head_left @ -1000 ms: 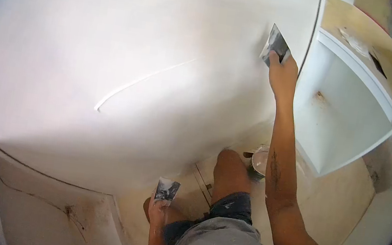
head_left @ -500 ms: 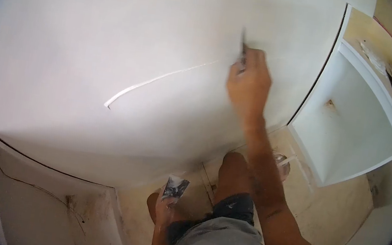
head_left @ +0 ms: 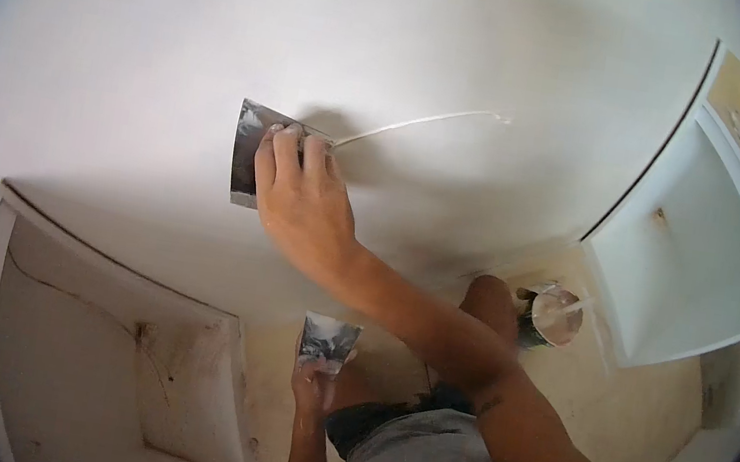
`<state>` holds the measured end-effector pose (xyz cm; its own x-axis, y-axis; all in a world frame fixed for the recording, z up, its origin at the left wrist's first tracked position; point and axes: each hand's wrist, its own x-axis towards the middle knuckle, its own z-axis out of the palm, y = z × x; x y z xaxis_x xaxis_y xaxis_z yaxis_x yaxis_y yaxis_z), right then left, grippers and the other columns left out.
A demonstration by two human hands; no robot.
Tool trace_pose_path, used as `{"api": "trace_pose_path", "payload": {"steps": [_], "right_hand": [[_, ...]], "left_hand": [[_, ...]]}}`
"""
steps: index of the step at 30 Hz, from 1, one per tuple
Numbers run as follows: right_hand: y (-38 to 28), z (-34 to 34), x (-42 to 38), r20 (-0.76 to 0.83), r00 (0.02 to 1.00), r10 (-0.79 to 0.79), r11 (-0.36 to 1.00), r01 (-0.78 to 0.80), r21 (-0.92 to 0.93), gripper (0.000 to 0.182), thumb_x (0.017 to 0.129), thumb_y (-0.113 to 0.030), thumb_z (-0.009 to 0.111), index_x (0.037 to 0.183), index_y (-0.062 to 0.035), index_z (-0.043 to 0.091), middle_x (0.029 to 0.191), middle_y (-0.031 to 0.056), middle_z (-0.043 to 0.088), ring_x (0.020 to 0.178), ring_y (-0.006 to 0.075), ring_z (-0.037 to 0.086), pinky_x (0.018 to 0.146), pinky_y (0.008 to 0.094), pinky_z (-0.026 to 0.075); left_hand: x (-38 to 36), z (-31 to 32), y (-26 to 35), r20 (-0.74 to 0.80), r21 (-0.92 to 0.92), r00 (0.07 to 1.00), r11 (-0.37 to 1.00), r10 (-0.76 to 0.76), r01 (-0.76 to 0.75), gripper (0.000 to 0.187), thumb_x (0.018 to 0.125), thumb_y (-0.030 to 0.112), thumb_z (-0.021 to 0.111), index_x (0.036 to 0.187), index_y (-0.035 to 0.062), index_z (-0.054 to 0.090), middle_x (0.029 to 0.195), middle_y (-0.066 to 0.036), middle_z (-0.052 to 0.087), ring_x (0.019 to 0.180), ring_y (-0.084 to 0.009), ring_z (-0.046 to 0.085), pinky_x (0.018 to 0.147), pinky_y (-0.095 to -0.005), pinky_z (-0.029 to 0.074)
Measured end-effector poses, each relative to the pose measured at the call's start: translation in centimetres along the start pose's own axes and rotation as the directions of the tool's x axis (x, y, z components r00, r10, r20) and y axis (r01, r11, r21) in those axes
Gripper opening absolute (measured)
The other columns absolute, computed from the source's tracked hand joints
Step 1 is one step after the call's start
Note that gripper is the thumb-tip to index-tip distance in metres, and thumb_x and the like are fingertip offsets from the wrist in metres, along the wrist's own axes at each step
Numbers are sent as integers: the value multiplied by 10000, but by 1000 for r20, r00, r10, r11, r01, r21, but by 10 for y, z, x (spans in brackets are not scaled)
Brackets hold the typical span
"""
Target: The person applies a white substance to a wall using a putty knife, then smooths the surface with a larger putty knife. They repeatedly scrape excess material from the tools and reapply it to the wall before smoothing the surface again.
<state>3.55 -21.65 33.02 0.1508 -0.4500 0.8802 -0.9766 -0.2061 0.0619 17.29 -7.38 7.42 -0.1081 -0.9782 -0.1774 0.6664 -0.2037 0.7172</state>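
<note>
at centre frame the right hand point(head_left: 303, 203) grips a putty knife point(head_left: 245, 164) flat against the white panel point(head_left: 130, 55), pressing filler, while the left hand point(head_left: 315, 384) clasps a second blade point(head_left: 326, 338) as reserve.

Right hand point(head_left: 304, 198) covers right part of wide blade point(head_left: 249, 153); handle hidden under fingers. Left hand point(head_left: 315, 384) hides lower end of small blade point(head_left: 327, 334); grip unclear. Smears on both blades too blurred to identify. Bucket point(head_left: 552, 318) partly behind knee, contents unreadable. Person's torso cut by bottom edge. Lens rim blacks out corners; right shelf unit point(head_left: 708, 250) cut off.
</note>
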Motion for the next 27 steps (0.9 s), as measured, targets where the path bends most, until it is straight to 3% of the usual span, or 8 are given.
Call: {"api": "trace_pose_path", "payload": {"steps": [4,11,14,18,21,23,24,27], "right_hand": [[-30,21,-16,94,982,-167,983,173,-61,371,862,-181,553,1141,63,581,1164,205,541,983,300,496,859,388,465],[-35,-4,-9,181,959,-219,950,252,-187,346,868,-184,553,1146,19,584,1189,180,551,984,284,507,875,382,445],[-35,-30,-10,480,860,-175,979,101,177,368,863,-187,547,1168,18,574,1196,178,555,1002,290,524,878,381,441],[6,-76,-47,217,966,-138,563,-103,820,569,713,1,665,1266,-50,541,1234,170,531,1146,335,511,967,437,422],[24,-107,-100,94,951,-294,393,31,919,673,657,65,687,1292,-82,519,1268,167,503,1206,375,473,1019,471,391],[28,-97,-132,26,996,-85,273,-2,962,667,675,52,690,1302,-83,507,1282,172,488,1199,405,458,1036,482,375],[39,-86,-143,29,996,-81,279,-5,960,667,675,52,690,1302,-83,507,1282,172,488,1199,405,458,1036,482,375],[92,-49,-183,460,883,-88,604,-320,730,521,791,33,639,1290,-45,510,1276,195,482,1223,380,445,1061,486,349]], "left_hand": [[-7,-12,8,-41,-141,997,987,70,-75,509,876,179,606,1339,33,456,1293,-147,571,1151,-344,592,934,-546,522],[-21,12,40,-60,-210,997,975,57,-68,452,963,300,537,1337,56,463,1259,-123,592,1111,-299,615,817,-489,581],[-12,42,55,-50,-216,995,971,91,-100,409,979,341,512,1282,67,509,1171,-104,638,974,-252,665,651,-381,599],[-7,81,72,109,-448,994,894,25,26,323,981,336,507,1207,112,564,1006,-51,684,834,-215,698,547,-342,581],[-2,110,75,150,-557,989,827,3,82,256,983,303,509,1128,109,592,880,-18,701,756,-169,700,490,-326,566],[-12,151,88,83,-171,993,983,84,-69,256,978,291,523,1104,82,599,885,-49,700,754,-168,700,515,-335,574],[3,135,81,281,-305,957,939,-70,158,307,980,295,526,1143,41,580,926,-84,689,750,-184,700,554,-331,579],[-24,179,92,161,93,984,991,82,-97,380,981,299,541,1231,12,544,932,-76,670,791,-177,689,655,-307,572]]}}
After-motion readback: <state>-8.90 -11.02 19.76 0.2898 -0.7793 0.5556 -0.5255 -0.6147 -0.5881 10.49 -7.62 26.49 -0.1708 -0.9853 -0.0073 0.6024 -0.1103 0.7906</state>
